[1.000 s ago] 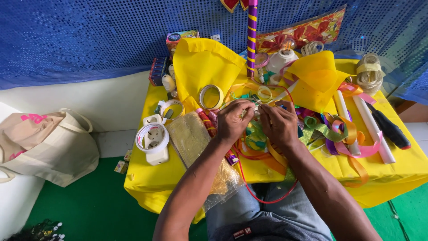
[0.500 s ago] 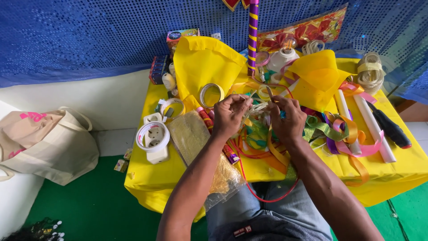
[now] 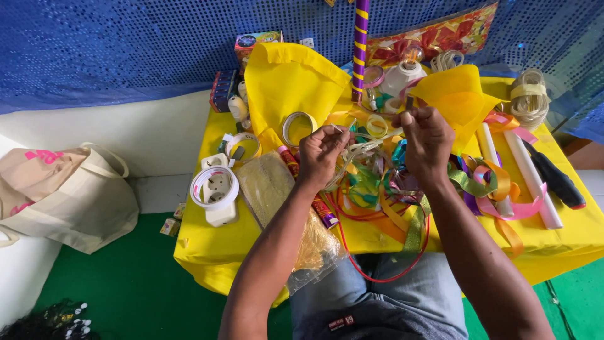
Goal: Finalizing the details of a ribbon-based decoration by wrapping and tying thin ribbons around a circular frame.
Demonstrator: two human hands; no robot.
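Ribbon strands (image 3: 368,146), pale, stretched between both hands above tangled ribbon pile (image 3: 390,189) | left hand (image 3: 321,154): fingers pinched shut on strands, left of pile | right hand (image 3: 428,138): fingers closed on strands' other end, over pile | worktop (image 3: 566,233) yellow; tape roll (image 3: 214,186) well left of pile

— What is the person wearing?
— Faded blue jeans (image 3: 402,286) (a small dark label patch (image 3: 338,323) near the waistband), and nothing on the forearms: both arms bare, no sleeves, watch or rings visible.
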